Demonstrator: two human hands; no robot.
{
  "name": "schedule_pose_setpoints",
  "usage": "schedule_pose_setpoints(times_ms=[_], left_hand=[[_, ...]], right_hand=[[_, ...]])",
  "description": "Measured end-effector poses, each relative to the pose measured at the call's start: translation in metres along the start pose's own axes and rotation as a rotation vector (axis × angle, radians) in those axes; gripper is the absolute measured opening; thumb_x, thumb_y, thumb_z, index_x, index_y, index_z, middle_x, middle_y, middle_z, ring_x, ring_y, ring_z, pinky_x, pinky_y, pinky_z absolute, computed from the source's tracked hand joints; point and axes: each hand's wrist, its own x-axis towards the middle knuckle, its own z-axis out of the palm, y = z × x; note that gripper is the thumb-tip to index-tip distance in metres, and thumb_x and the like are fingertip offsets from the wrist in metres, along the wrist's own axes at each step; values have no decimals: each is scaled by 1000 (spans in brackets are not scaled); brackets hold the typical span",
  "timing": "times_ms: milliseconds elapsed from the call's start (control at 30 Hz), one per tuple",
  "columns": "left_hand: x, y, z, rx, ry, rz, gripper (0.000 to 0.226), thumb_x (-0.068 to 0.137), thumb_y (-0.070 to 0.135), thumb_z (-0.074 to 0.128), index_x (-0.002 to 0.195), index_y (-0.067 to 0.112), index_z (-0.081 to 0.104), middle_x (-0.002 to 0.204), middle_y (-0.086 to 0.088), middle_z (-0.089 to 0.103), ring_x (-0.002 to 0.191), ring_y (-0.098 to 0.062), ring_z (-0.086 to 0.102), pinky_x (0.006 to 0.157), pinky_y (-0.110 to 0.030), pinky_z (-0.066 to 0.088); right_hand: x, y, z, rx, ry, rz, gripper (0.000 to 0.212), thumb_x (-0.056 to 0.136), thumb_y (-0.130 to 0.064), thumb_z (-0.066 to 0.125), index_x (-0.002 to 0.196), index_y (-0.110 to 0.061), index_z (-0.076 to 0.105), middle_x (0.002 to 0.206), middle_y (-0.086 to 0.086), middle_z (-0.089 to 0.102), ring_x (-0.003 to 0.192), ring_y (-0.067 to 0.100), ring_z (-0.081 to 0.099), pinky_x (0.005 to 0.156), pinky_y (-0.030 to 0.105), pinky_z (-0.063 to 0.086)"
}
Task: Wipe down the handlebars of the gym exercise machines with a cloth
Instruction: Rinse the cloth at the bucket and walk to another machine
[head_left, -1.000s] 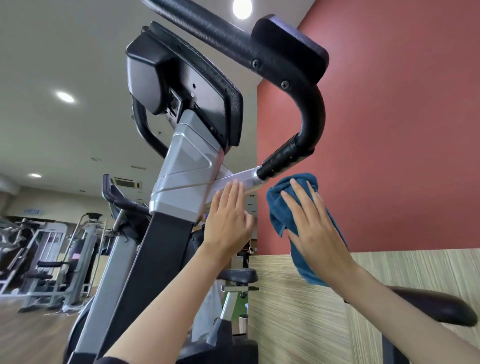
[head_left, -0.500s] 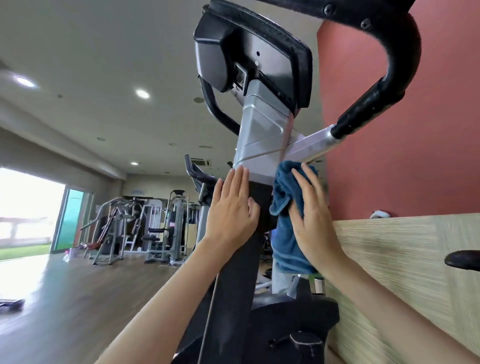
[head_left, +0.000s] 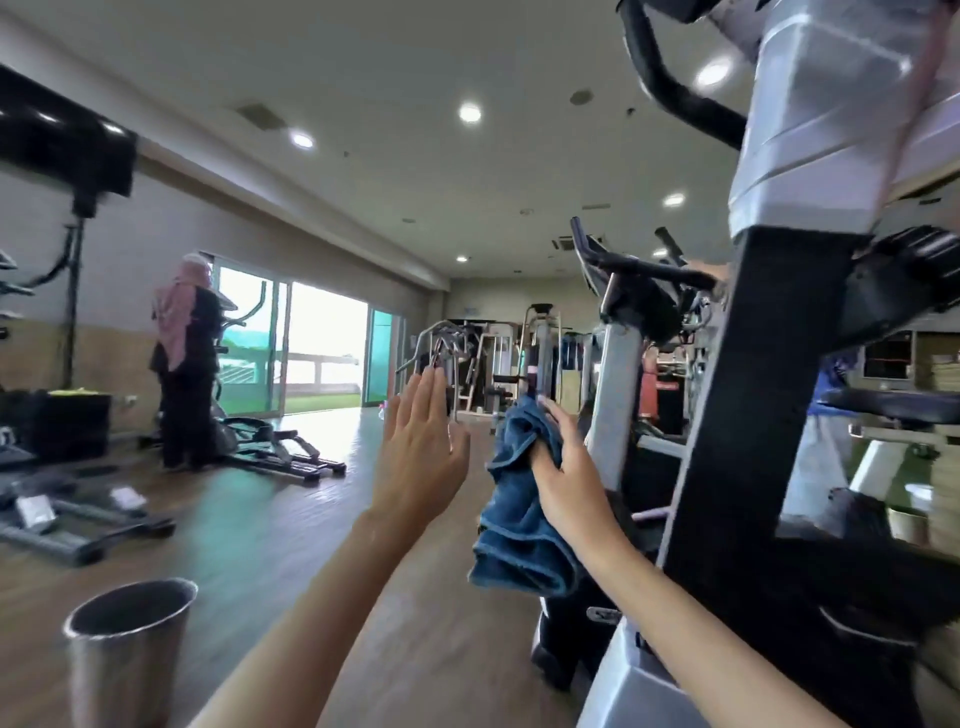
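Bike (head_left: 727, 467) fills right of frame; its curved bar (head_left: 670, 98) is upper right. Behind it, centre-right, 2nd bike (head_left: 618, 374) w/ black handlebars (head_left: 644, 267). Person (head_left: 184, 358) mid-left at an elliptical (head_left: 270, 449). Steel cup (head_left: 124, 654) lower left. Blue cloth (head_left: 519, 525) at centre, hanging in air, touching no bar. Right hand (head_left: 569, 483) holds it bunched vs palm, fingers lying along it; thumb hidden, so grip prob. loose. Left hand (head_left: 421, 457), centre, is flat, fingers straight & together, holding nothing.

Risks: cloth drops to floor if only palm pressure holds it; trailing end snags on bike; left forearm knocks cup, which sits close by it in frame.
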Motion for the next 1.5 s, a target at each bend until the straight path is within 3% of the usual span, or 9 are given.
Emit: schedule_pose_setpoints(times_ms=[100, 333, 433, 567, 700, 933, 1100, 1333, 1500], left_hand=[[-31, -43, 12, 30, -73, -120, 63, 98, 25, 29, 152, 8, 2, 161, -5, 0, 148, -16, -4, 118, -32, -8], [-89, -119, 43, 139, -187, -343, 64, 97, 18, 32, 152, 6, 2, 161, -6, 2, 148, -18, -1, 120, -35, -3], [-104, -144, 53, 159, -210, -448, 63, 96, 16, 31, 152, 4, 3, 160, -7, 5, 148, -19, 1, 120, -36, -1], [-113, -169, 53, 164, -227, -583, 61, 96, 15, 32, 151, 4, 8, 159, -9, 12, 147, -21, 6, 120, -38, 1], [-115, -181, 35, 190, -231, -709, 60, 97, 16, 34, 151, 6, 11, 160, -6, 12, 147, -17, 5, 120, -36, 1], [-97, -165, -35, 181, -288, -870, 56, 101, 23, 32, 152, 9, 13, 160, -2, 13, 148, -13, 4, 119, -34, -1], [-76, -147, -101, 192, -322, -972, 54, 102, 24, 29, 152, 10, 12, 160, 0, 11, 148, -11, 1, 119, -32, -4], [-48, -114, -188, 224, -356, -1096, 63, 95, 39, 14, 152, 12, 11, 160, 2, 10, 147, -9, 1, 118, -30, -6], [-30, -96, -237, 222, -355, -1169, 53, 104, 30, 23, 152, 13, 10, 161, 2, 8, 147, -8, -1, 118, -30, -7]], right_hand=[[-19, 45, 45, 99, -109, 145, 44, 100, -1, 39, 129, -34, 47, 123, -19, 49, 109, -5, 51, 90, 10, 45], [-48, 108, 123, 295, -207, 455, 30, 98, -3, 44, 94, -18, 70, 104, 0, 67, 82, 1, 62, 60, 8, 46], [-50, 121, 151, 426, -242, 623, 20, 96, -12, 53, 93, -14, 73, 96, 5, 69, 70, 3, 66, 54, 14, 49], [-52, 131, 179, 547, -263, 875, 19, 88, -29, 68, 96, -13, 73, 91, 8, 72, 80, 21, 68, 61, 26, 56], [-52, 128, 200, 475, -278, 839, 12, 80, -26, 77, 91, -20, 74, 96, 1, 74, 96, 21, 68, 89, 39, 56], [-38, 60, 217, 368, -401, 701, 12, 84, -15, 73, 93, -22, 68, 97, -8, 71, 97, 6, 65, 89, 20, 50], [-22, 2, 223, 313, -533, 634, 17, 85, -18, 72, 99, -27, 69, 109, -21, 63, 124, 2, 49, 106, 22, 37], [1, -90, 220, 253, -706, 578, 52, 87, -19, 70, 135, -28, 54, 148, 3, 42, 140, 3, 29, 105, 9, 23], [11, -140, 219, 201, -812, 523, 51, 87, -24, 70, 133, -36, 53, 151, 2, 38, 135, 7, 39, 98, 9, 28]])
